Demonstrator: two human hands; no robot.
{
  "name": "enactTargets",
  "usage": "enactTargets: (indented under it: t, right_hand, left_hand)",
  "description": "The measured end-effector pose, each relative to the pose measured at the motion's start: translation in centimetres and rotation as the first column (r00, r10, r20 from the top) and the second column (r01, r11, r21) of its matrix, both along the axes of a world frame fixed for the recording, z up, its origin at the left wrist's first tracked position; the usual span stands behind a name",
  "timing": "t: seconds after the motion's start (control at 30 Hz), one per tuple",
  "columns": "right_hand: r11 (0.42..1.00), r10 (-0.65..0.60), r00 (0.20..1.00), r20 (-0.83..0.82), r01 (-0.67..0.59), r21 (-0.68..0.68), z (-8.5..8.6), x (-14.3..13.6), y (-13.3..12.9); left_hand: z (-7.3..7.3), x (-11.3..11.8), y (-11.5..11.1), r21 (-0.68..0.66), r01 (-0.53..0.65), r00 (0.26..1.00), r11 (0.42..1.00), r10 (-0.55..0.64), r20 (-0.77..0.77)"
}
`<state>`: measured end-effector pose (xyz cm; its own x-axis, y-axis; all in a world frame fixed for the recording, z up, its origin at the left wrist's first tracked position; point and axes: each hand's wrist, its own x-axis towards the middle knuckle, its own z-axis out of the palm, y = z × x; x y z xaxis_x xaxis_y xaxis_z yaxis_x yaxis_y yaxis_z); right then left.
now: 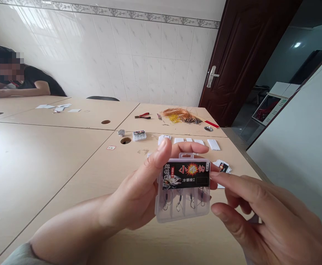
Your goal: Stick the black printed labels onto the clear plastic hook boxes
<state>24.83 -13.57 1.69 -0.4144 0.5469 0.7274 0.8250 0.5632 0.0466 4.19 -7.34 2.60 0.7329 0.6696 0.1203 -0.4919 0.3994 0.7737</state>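
Observation:
My left hand (147, 184) is closed round a clear plastic fishing-hook box (183, 219), held upright above the table. A black label with red and white characters and a fish picture covers its upper half. Below the label, dark fishing hooks (180, 202) show in separate compartments. At the box's right edge is my right hand (263, 209), its fingers apart. The right index fingertip meets or nearly meets the label's edge, while the thumb is just off the box. Something small and greyish shows between the right fingers, too hidden to name.
Beyond the hands, a second hook box (139, 135) stands by a cable hole (126, 140). White cards (214, 144) and printed labels (223, 166) lie nearby. Farther back are pliers (143, 116) and a bundle of copper-coloured wires (177, 113). A person (36, 82) sits at far left.

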Motion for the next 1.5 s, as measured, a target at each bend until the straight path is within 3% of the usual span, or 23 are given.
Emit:
enactTargets:
  t: [0.23,0.4,0.7,0.93,1.2,1.33,1.5]
  right_hand:
    - [0.995,0.074,0.996,-0.051,-0.071,0.063,0.1,-0.7,0.4]
    - [0.999,0.05,0.999,-0.009,-0.05,-0.006,0.2,-0.6,0.4]
    - [0.999,0.033,0.999,-0.007,-0.034,-0.01,0.2,-0.2,0.2]
    - [1.0,0.01,0.998,-0.055,-0.009,0.012,0.3,-1.1,0.5]
    - [1.0,0.011,1.0,-0.027,-0.012,-0.012,0.3,-0.7,0.4]
    - [0.998,0.06,0.997,-0.052,-0.058,0.031,0.5,-1.1,0.8]
    - [1.0,0.017,0.999,-0.05,-0.017,0.005,0.5,-0.5,0.4]
  left_hand:
    - [-0.1,0.1,0.2,0.003,0.002,1.0,1.0,-0.002,0.002]
    - [-0.1,-0.1,0.2,-0.009,0.01,1.0,1.0,-0.01,-0.015]
    - [0.0,-0.2,0.1,-0.004,-0.02,0.998,1.0,0.02,-0.066]
    - [-0.3,-0.3,0.4,-0.003,0.046,0.999,0.999,-0.046,-0.002]
    - [0.1,-0.1,0.2,-0.024,-0.009,0.998,1.0,0.007,-0.061]
    - [-0.1,-0.3,0.4,0.005,0.04,0.998,0.999,-0.039,-0.056]
    - [-0.2,-0.4,0.5,0.039,0.038,0.999,0.999,-0.036,-0.04]
